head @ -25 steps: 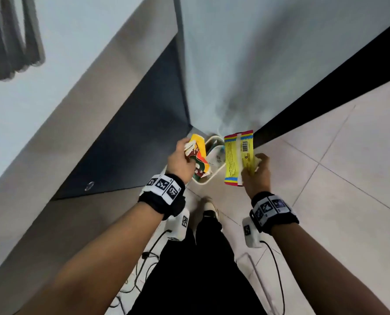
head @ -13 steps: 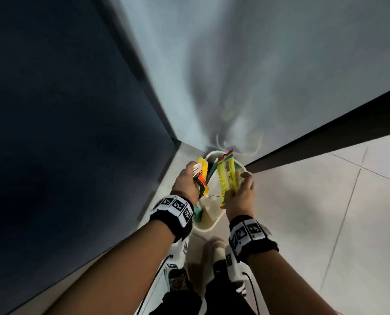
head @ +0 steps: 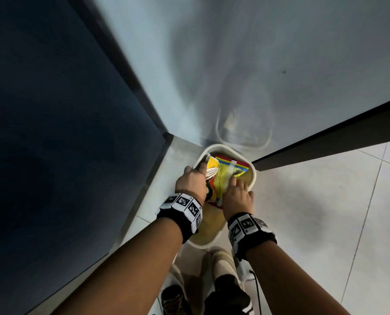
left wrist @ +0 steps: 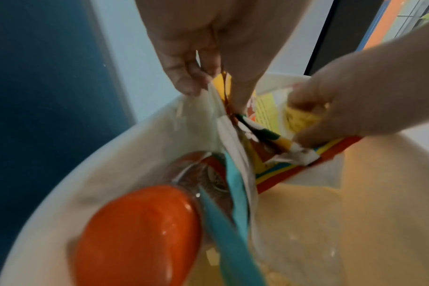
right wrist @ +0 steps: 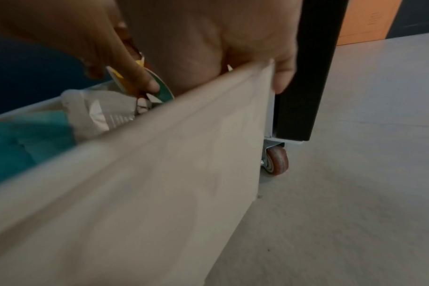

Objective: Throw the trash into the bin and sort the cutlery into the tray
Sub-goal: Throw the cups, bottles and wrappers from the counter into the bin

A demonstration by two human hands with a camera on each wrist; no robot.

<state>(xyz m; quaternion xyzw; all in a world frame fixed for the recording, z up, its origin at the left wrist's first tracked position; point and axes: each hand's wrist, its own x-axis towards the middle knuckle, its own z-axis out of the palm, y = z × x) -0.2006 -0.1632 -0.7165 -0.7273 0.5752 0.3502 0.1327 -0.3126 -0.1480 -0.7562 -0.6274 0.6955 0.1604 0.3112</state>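
Left hand (head: 193,181) pinching a crumpled orange-and-white wrapper (left wrist: 235,123), right hand (head: 237,196) gripping a yellow packet (head: 223,176), both down inside the white bin (head: 253,169) on the tiled floor (head: 314,212), beside the grey cabinet (head: 235,64).

- The white bin (head: 252,169) stands on the floor in a corner, its open top rounded and its inner walls cream.
- The yellow packet (head: 223,176), edged with red, blue and green stripes, lies tilted across the bin's mouth, partly inside.
- A crumpled orange-and-green wrapper (left wrist: 262,133) hangs just beside it, touching it.
- Deeper in the bin lie an orange rounded item (left wrist: 137,234), blurred, and a teal strip (left wrist: 233,222).
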